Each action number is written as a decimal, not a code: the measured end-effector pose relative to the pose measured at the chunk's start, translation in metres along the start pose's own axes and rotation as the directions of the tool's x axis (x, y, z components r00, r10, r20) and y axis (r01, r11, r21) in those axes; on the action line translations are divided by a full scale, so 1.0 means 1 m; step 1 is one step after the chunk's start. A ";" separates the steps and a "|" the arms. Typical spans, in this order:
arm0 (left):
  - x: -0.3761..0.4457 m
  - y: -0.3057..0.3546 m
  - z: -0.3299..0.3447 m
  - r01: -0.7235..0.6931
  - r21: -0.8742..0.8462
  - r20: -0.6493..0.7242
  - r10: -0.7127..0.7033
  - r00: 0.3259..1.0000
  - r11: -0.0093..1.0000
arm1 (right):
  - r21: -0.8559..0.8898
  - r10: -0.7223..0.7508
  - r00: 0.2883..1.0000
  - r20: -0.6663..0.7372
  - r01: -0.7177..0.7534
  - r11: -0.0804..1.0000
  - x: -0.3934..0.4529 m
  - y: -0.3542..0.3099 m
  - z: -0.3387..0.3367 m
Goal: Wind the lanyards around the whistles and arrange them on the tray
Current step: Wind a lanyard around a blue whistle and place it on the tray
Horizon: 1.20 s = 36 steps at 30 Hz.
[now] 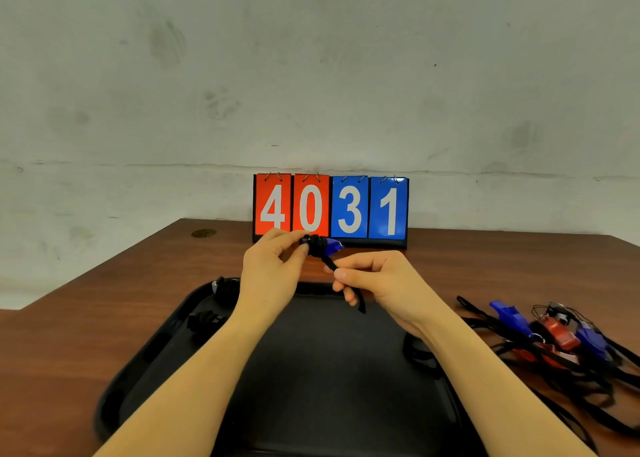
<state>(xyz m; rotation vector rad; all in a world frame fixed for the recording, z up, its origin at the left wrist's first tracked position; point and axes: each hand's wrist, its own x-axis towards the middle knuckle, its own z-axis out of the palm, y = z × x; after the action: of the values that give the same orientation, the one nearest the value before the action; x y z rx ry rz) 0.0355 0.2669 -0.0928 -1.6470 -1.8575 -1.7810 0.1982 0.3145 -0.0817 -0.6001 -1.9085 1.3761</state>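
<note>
A blue whistle (pixel 333 245) with black lanyard coiled around its body is held above the far edge of the black tray (pixel 332 370). My left hand (pixel 273 266) pinches the whistle's left end. My right hand (pixel 374 280) grips the free tail of the black lanyard (pixel 360 300), which hangs down from my fingers. Two wound whistles (pixel 207 321) lie at the tray's far left, one near the corner (pixel 225 288).
A pile of blue and red whistles (pixel 561 332) with tangled black lanyards lies on the wooden table (pixel 69 335) to the right of the tray. A flip scoreboard (pixel 330 210) reading 4031 stands at the back by the wall.
</note>
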 end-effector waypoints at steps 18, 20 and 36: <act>-0.003 0.012 -0.002 -0.081 -0.041 0.276 0.089 0.957 0.996 | -0.324 -0.291 0.861 -0.416 0.159 0.933 0.004 0.004 -0.001; -0.003 0.012 -0.002 -0.052 -0.061 0.289 0.068 0.955 0.997 | -0.145 -0.197 0.876 -0.440 0.148 0.978 0.004 0.003 -0.002; -0.006 0.018 0.001 0.282 -0.497 0.235 -0.185 0.954 0.821 | 0.241 -0.001 0.950 -0.312 0.080 0.967 0.003 0.003 0.001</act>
<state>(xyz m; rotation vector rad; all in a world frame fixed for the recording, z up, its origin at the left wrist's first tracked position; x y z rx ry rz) 0.0513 0.2597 -0.0852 -1.8552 -1.8101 -2.5100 0.1952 0.3166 -0.0841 -0.6066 -1.4631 1.3794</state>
